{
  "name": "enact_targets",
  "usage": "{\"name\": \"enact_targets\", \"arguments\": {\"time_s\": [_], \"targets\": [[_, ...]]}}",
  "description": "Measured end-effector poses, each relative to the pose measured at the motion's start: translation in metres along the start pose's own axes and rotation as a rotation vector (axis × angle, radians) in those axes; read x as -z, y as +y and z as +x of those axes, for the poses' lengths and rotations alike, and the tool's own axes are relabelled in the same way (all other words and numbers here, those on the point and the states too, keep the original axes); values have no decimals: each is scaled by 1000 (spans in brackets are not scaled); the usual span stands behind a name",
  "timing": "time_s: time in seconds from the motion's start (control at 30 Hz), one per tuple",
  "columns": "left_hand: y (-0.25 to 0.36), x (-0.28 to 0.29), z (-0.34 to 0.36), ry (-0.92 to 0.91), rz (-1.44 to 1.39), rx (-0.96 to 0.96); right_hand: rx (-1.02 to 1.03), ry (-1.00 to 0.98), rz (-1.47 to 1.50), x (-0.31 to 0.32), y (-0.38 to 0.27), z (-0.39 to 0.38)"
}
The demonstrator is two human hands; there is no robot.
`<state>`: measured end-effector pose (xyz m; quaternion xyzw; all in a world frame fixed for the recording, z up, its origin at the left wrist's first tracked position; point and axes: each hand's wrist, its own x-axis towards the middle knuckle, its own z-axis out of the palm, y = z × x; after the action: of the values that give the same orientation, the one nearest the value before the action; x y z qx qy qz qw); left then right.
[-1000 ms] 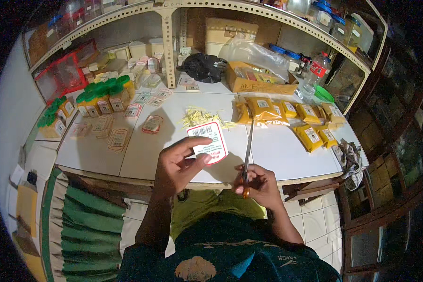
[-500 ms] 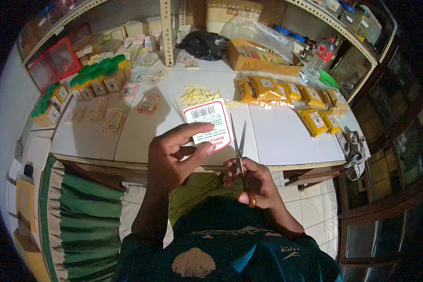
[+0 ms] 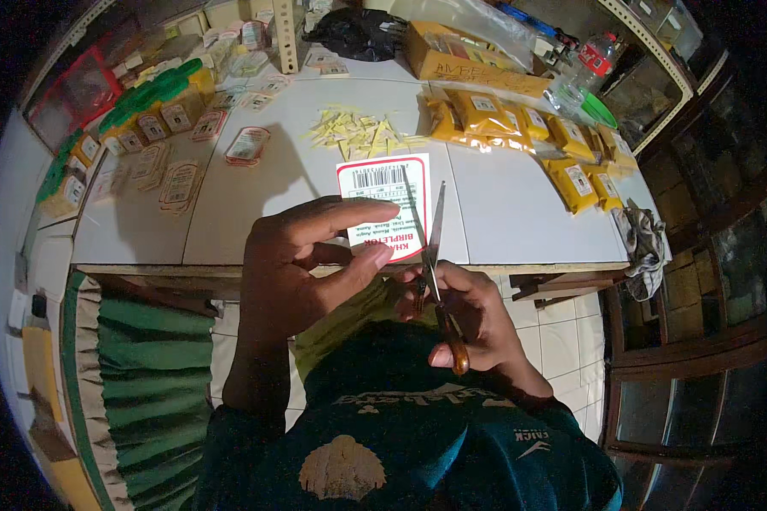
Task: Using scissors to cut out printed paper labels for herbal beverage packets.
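Note:
My left hand [image 3: 294,264] pinches a white printed label [image 3: 379,179] with a red border and a barcode between thumb and fingers; the print stands upside down. In my right hand [image 3: 486,315] is a pair of scissors [image 3: 436,243], thumb and fingers at its brown handles. One blade shows beside the label's right edge; the other is partly hidden around that edge, so I cannot tell whether it touches the paper. Beyond the label, a pile of thin yellowish paper strips [image 3: 362,132] lies on the white table [image 3: 537,230].
Yellow pouches [image 3: 486,115] sit at the right, near a cardboard box [image 3: 477,72] and a plastic bottle [image 3: 590,64]. Green-lidded jars [image 3: 151,126] and stacked labels [image 3: 247,146] occupy the left. A crumpled cloth [image 3: 646,247] hangs at the right edge.
The view has tilted, so the table things appear higher. The label has turned slightly straighter, and its right edge is now nearer the scissor blades. Both hands keep their holds.

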<state>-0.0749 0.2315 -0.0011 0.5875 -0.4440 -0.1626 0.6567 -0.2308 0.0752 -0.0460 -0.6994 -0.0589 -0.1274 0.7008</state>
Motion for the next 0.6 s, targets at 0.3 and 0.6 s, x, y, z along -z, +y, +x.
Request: {"name": "enact_targets", "arguments": {"time_s": [0.3,0.6], "targets": [[-4,-2,0,2,-8,-21,-41,41,23,-2,0,-2],[1,-1,-2,12,16,-36,-31,-5,-44,-1,0,-2]]}}
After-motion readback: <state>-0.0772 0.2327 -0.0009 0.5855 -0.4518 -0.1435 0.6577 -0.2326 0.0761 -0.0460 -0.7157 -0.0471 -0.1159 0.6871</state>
